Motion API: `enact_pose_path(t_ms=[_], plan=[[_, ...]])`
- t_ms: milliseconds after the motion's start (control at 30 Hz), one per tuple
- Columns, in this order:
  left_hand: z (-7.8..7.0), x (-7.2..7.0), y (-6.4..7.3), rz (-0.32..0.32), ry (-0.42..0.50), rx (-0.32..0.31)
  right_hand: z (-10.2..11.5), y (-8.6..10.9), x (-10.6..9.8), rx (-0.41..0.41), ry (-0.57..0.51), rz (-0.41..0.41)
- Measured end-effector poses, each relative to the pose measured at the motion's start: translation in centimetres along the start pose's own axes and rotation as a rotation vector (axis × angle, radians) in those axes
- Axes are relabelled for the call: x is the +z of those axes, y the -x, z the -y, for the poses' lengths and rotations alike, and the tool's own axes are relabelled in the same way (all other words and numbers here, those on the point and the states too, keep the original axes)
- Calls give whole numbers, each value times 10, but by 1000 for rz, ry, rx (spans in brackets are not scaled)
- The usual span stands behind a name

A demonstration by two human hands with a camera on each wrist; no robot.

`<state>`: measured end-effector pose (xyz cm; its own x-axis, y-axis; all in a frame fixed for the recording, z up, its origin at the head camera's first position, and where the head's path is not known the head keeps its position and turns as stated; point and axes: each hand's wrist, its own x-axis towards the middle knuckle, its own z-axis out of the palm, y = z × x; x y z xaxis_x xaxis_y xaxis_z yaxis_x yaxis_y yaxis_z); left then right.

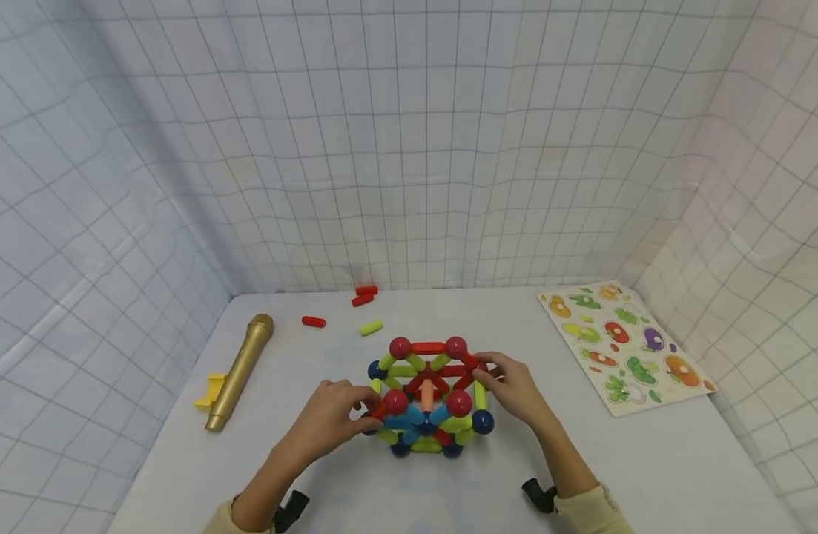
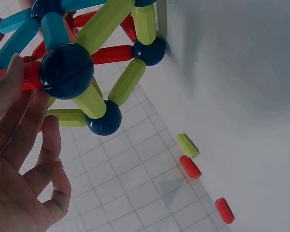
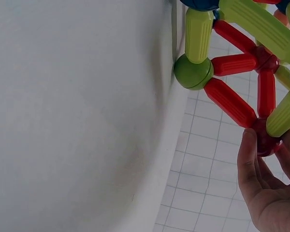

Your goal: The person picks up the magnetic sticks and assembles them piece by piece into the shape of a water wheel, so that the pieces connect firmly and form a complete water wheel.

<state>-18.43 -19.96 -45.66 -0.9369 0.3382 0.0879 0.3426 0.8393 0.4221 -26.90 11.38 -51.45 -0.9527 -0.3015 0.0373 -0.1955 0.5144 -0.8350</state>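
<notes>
A magnetic stick-and-ball structure [image 1: 427, 395] of red, lime, blue and orange rods and red and navy balls stands on the table's middle. At its left side, my left hand [image 1: 330, 417] pinches a red rod [image 2: 31, 76] between thumb and fingers, beside a navy ball [image 2: 67, 71]. My right hand [image 1: 518, 387] is at the structure's right side, where its thumb and fingertips pinch a dark red ball [image 3: 267, 137]. A green ball [image 3: 193, 71] at one corner shows in the right wrist view. Parts of the structure's far side are hidden behind nearer rods.
Loose red rods [image 1: 313, 322] and a lime rod [image 1: 371, 328] lie behind the structure. A gold microphone-shaped toy [image 1: 242, 371] and a yellow piece [image 1: 211, 390] lie at left. A vegetable puzzle board [image 1: 625, 345] lies at right. Grid-patterned sheeting [image 1: 422, 148] encloses the table.
</notes>
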Motion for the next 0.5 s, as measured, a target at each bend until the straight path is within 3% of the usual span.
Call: enact_pose_path(t_ms=[100,200,267,400,500], plan=[[9,-4,-6,88,60,-2,0,1,-1,9,-1,-18],[35,-12,-22,141,105,-76,1,1,0,1,1,-13],[62,-15,-40,122,79,-148,2,1,1,-7,5,-1],[116,-11,-86,32,-74,-273,2,-1,2,-17,5,11],[135,4,-120,35,-128,-307,0,0,1,-11,7,4]])
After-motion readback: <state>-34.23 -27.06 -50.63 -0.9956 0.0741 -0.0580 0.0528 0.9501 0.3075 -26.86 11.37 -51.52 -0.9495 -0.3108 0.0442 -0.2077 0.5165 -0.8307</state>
